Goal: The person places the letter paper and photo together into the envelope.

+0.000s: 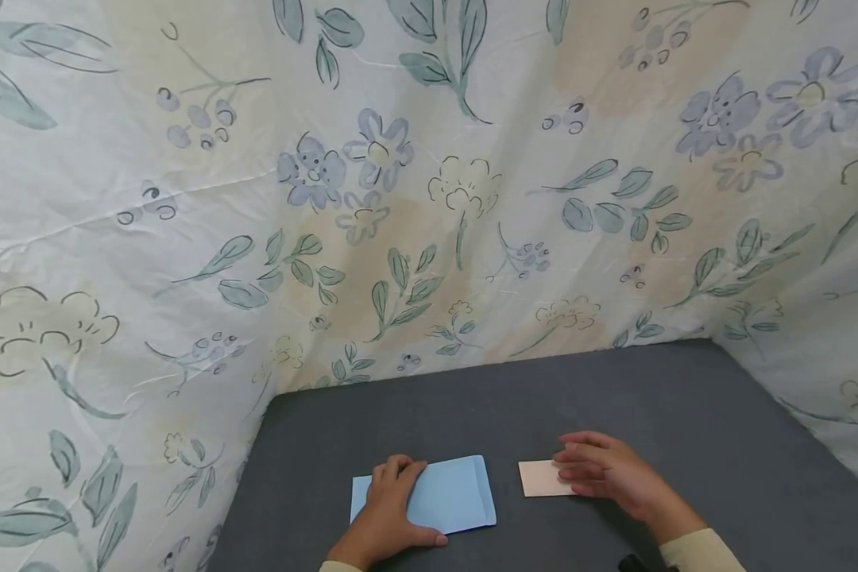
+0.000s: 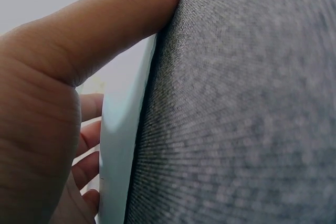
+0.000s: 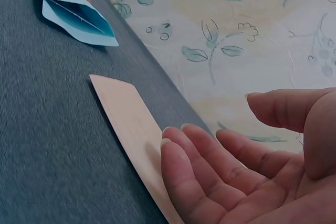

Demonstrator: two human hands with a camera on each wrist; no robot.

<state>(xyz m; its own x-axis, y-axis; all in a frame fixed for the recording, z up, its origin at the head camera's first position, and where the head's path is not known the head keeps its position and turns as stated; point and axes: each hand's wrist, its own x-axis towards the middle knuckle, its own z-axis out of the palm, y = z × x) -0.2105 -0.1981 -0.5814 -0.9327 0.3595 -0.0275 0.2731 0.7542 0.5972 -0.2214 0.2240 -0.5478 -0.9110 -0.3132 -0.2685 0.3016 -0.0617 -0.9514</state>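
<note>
With our left hand (image 1: pixel 393 512) we hold the blue envelope (image 1: pixel 454 494) across its width, thumb at the near long edge, fingers at the far one; it lies beneath that hand on the desk (image 1: pixel 472 405), showing on both sides. Its mouth (image 3: pixel 79 20) gapes on the side towards our right hand (image 1: pixel 618 477). We judge that the grip wants a light, even squeeze: enough to bow the mouth apart, not so much that the paper creases. The pink card (image 1: pixel 541 479) lies flat between the envelope and our right hand, one end under the fingers. That hand is empty, fingers loosely curved, thumb well apart from them; we cannot tell whether any fingertip touches the card. We would do well to pinch it low, by opposite long edges, leaving the end nearest the envelope uncovered.
</note>
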